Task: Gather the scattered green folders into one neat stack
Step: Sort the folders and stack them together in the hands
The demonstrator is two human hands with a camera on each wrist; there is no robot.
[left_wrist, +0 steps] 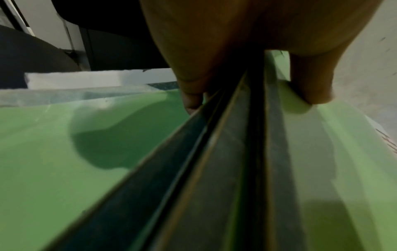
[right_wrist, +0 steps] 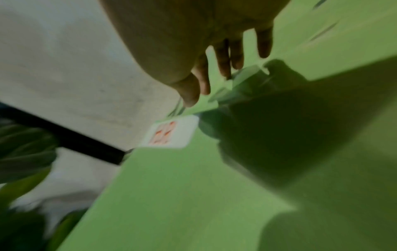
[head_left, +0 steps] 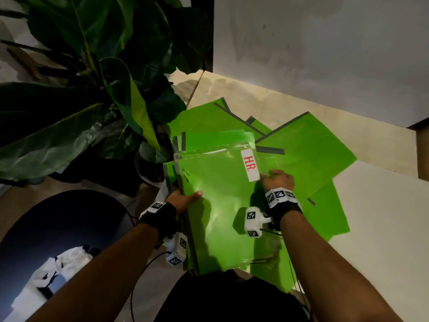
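Stack: a bundle of green folders (head_left: 216, 205) is held over the left edge of the pale desk (head_left: 383, 217), its top folder bearing a white label (head_left: 249, 165) printed "HR." in red.
Left hand: the left hand (head_left: 183, 197) grips the bundle's dark-spined left edge, thumb on top and fingers beneath (the left wrist view shows the thumb (left_wrist: 311, 81) pressed on the green cover beside the spines).
Right hand: the right hand (head_left: 277, 182) sits at the top folder's right edge just beside the label, its fingers curled down around that edge (the right wrist view is blurred).
Loose folders: more green folders (head_left: 313, 147) lie fanned at odd angles on the desk behind and to the right of the bundle, overlapping one another.
Surroundings: a large-leafed potted plant (head_left: 92, 89) stands off the desk's left edge; a white wall (head_left: 325, 43) rises behind the desk.
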